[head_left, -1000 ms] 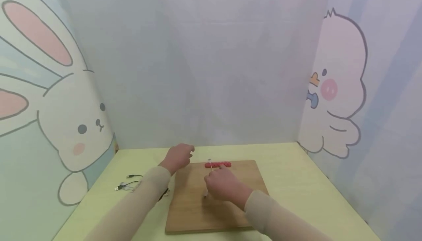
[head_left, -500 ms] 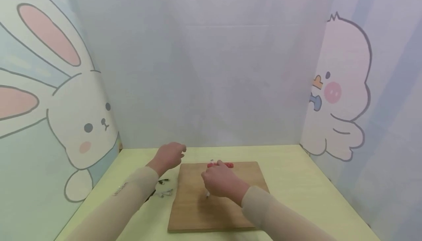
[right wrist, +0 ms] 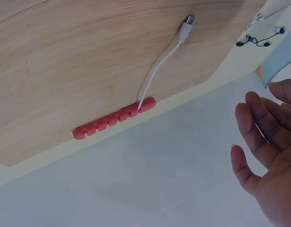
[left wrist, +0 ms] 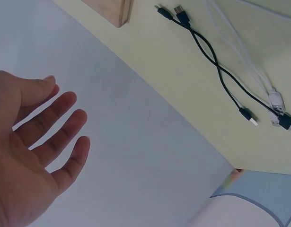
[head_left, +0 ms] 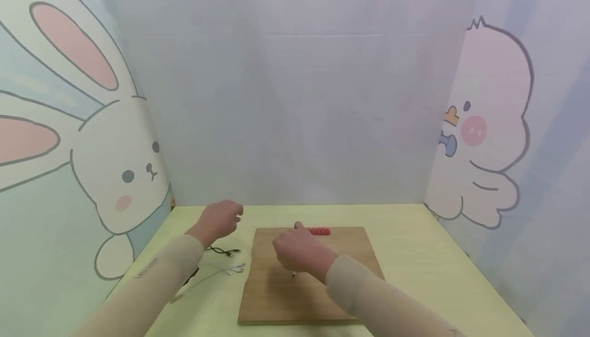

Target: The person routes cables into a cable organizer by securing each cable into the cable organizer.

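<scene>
My right hand (head_left: 301, 250) hovers over the wooden board (head_left: 318, 301), its fingers loosely bent around nothing in the right wrist view (right wrist: 273, 137). Near the board's far edge lies a red cable organizer (right wrist: 110, 120) with a row of slots. A short white USB cable (right wrist: 157, 68) sits in its end slot, and the plug end stretches across the board. In the head view my right hand covers most of this cable. My left hand (head_left: 218, 219) is in the air left of the board, relaxed, with nothing in it. Black charging cables (left wrist: 216, 61) lie on the table near it.
White cables (head_left: 235, 268) lie on the yellow table (head_left: 415, 265) beside the black ones, left of the board; my left forearm hides part of that group. Light cloth walls with a printed rabbit (head_left: 115, 173) and chick (head_left: 488, 122) enclose the table.
My left hand has moved left, away from the board, uncovering more of the cables. My right hand has shifted slightly left over the board, covering the organizer's left part in the head view.
</scene>
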The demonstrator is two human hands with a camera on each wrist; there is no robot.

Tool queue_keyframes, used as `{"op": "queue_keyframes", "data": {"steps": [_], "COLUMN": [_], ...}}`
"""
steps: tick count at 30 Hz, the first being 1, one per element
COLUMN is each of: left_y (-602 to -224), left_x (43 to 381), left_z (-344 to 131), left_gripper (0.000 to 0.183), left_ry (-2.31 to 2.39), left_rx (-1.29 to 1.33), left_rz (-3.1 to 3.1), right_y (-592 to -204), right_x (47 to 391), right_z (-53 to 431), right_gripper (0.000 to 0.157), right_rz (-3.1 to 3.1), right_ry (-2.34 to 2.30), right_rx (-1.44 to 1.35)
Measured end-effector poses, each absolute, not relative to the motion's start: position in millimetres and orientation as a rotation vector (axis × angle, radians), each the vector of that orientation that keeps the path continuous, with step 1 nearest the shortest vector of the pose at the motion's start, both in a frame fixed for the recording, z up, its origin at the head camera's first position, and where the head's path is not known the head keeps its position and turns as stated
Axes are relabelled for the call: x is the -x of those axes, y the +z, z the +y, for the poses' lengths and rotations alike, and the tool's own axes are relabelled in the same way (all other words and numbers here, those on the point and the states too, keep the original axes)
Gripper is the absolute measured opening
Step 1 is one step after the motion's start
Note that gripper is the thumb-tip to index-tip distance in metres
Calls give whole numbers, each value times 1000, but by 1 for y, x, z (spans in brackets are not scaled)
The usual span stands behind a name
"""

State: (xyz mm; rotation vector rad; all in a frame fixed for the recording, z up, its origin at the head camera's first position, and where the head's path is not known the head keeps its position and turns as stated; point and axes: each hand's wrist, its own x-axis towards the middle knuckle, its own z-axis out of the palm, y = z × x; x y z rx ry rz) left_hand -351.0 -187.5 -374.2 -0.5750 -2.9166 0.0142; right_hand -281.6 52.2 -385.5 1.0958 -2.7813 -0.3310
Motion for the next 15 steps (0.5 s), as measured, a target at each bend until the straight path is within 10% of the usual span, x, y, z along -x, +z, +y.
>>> {"op": "queue_keyframes", "data": {"steps": [15], "left_y": [-391], "left_x": [346], "left_z": [-254], "left_gripper": [14], "left_ry": [-109], "left_rx": [372], "left_rz": [-3096], "right_y": [-399], "right_x": [288], "right_z": [7], "right_gripper": [18], "right_rz": [-2786], "right_ry": [-376], "right_rx": [-1118]}}
